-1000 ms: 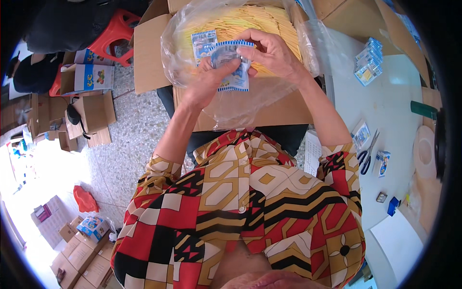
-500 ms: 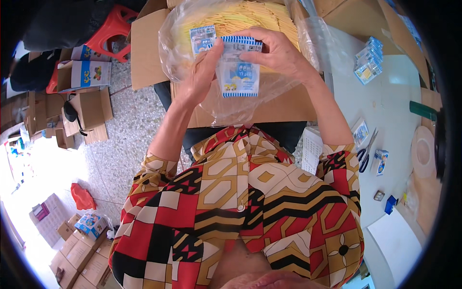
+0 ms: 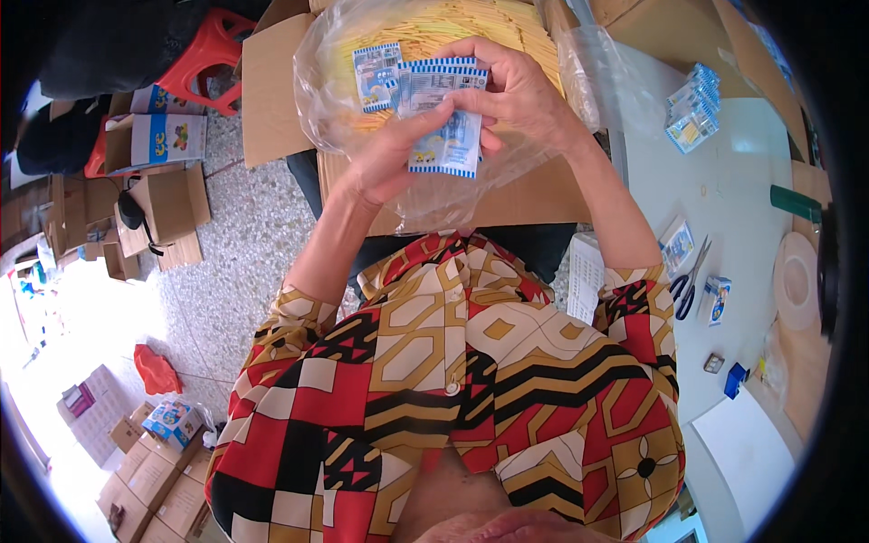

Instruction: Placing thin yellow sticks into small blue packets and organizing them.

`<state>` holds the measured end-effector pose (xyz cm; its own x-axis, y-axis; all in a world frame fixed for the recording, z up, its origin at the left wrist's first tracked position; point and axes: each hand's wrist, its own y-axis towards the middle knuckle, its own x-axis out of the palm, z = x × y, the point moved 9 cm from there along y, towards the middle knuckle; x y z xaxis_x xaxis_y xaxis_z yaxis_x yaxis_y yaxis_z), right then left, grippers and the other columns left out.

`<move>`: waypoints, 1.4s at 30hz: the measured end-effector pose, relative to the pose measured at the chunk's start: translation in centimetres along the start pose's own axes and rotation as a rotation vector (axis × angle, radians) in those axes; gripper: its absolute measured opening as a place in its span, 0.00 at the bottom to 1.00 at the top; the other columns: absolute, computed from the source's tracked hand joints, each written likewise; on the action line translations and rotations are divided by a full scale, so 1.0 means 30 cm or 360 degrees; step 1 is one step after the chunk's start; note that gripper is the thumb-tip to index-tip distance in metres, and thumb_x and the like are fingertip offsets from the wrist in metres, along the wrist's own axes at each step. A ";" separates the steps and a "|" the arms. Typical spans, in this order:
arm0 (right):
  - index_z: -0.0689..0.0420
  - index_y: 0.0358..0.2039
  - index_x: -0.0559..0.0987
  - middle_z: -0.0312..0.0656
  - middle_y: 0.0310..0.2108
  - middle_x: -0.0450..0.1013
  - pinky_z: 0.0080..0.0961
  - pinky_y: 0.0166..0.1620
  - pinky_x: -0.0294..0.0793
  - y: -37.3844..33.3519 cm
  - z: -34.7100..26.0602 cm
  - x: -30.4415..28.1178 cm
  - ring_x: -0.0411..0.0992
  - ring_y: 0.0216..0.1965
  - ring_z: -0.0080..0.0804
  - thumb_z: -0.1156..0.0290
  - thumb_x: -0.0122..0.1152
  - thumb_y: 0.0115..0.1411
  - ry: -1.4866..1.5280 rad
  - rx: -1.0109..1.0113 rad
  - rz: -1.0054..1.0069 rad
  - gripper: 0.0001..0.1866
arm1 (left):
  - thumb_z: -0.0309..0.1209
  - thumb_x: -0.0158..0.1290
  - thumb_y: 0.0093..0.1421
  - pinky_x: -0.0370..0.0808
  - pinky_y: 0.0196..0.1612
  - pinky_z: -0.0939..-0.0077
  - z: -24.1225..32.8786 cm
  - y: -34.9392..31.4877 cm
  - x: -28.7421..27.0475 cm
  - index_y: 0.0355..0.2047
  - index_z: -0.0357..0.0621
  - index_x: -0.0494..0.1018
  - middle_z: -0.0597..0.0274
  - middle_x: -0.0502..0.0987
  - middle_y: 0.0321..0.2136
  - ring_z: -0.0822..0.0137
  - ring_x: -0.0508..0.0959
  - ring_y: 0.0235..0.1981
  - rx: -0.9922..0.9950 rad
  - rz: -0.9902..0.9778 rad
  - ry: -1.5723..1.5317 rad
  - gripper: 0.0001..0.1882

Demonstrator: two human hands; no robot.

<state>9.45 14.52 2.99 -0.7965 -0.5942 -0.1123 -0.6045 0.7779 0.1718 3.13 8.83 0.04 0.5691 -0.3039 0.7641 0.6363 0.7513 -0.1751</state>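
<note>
A flat blue-and-white printed packet (image 3: 445, 156) with striped ends is held between both hands over an open cardboard box. My left hand (image 3: 396, 156) grips its left side, thumb across the front. My right hand (image 3: 518, 89) pinches its upper right, with the index finger bent over the top and the thumb on the front. Some right fingertips show behind the packet's right edge. A second similar packet (image 3: 376, 78) lies just left of it, on a mass of thin yellow sticks (image 3: 453, 32). The sticks fill a clear plastic bag (image 3: 317, 100) lining the box (image 3: 525, 192).
At right, a pale table (image 3: 665, 185) bears a stack of similar packets (image 3: 694, 109), scissors (image 3: 692, 281), a small packet (image 3: 718, 300), a blue piece (image 3: 735, 381) and a tape roll (image 3: 797, 282). A red stool (image 3: 210, 68) and cartons (image 3: 167, 213) stand on the left floor.
My left hand has moved right and its thumb now lies across the packet's middle. My right fingers have shifted down behind the packet. The packet has moved slightly up and left.
</note>
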 end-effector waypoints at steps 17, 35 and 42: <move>0.63 0.32 0.75 0.31 0.21 0.67 0.16 0.27 0.62 -0.049 -0.069 -0.077 0.61 0.23 0.15 0.70 0.57 0.57 -0.0717 0.0156 0.0166 0.09 | 0.29 0.52 0.58 0.73 0.43 0.77 0.061 -0.034 -0.095 0.45 0.39 0.70 0.64 0.77 0.37 0.74 0.76 0.38 0.0351 0.0605 0.0512 0.14; 0.62 0.33 0.75 0.35 0.21 0.67 0.19 0.26 0.63 -0.049 -0.091 -0.028 0.60 0.22 0.17 0.70 0.60 0.55 -0.0796 0.0204 0.0129 0.09 | 0.24 0.59 0.52 0.74 0.41 0.77 0.075 -0.053 -0.078 0.41 0.40 0.73 0.65 0.78 0.34 0.75 0.76 0.35 0.0533 0.0656 0.0596 0.15; 0.61 0.35 0.75 0.36 0.24 0.71 0.18 0.29 0.66 -0.054 -0.107 -0.022 0.63 0.24 0.18 0.72 0.61 0.52 -0.0726 0.0223 0.0177 0.10 | 0.22 0.59 0.51 0.74 0.40 0.78 0.089 -0.059 -0.087 0.42 0.40 0.72 0.66 0.77 0.35 0.75 0.76 0.34 0.0582 0.0640 0.0783 0.17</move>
<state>11.01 13.01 5.93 -0.7627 -0.3797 -0.5236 -0.4865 0.8703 0.0775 -0.87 9.86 0.00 0.9448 -0.1269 0.3020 0.1635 0.9815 -0.0993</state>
